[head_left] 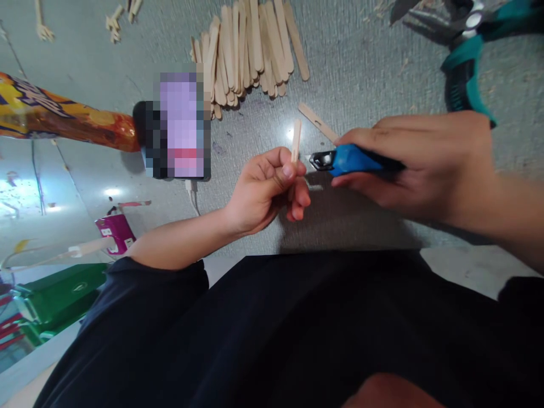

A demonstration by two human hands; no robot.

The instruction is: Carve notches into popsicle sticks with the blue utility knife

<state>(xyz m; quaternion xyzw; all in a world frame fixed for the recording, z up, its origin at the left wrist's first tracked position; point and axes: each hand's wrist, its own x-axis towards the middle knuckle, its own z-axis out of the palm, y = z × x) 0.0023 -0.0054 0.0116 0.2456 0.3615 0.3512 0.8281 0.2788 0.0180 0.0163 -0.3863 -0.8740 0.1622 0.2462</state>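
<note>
My left hand (272, 184) pinches a short wooden craft stick (296, 137) upright between thumb and forefinger, its lower end hidden by the fingers. My right hand (433, 164) is wrapped round a blue and black utility knife (357, 160). The knife's nose points left, a small gap away from the craft stick. Just beyond the knife, another craft stick (317, 120) with a small slot in it lies slantwise on the grey table (246, 209); its near end meets my right hand's outline. A large heap of craft sticks (244, 54) spreads farther back.
Teal-handled pliers (471, 62) lie at the back right. To the left, a phone (181, 127), its screen blurred out, leans by an orange and yellow bottle (72, 113). A white cable (193, 195) runs from the phone. Small stick pieces (114, 24) lie at the back left.
</note>
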